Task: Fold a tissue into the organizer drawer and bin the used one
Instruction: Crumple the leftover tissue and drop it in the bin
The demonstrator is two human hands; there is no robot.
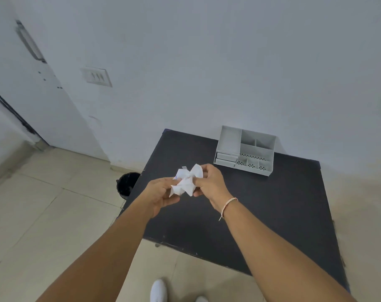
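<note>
A crumpled white tissue [187, 180] is held in the air above the left part of the black table [272, 203]. My left hand [159, 195] pinches its lower left side and my right hand [211, 182] pinches its right side. A grey desk organizer [246, 149] stands at the table's far edge against the wall, with small drawers [226, 157] at its lower left that look pushed in. A black bin [127, 185] sits on the floor just left of the table, partly hidden by the table edge.
A white wall runs behind the table, with a switch plate [97, 76] and a door [32, 83] at the left. Beige floor tiles [43, 214] spread to the left and front. My white shoes [159, 290] show at the bottom.
</note>
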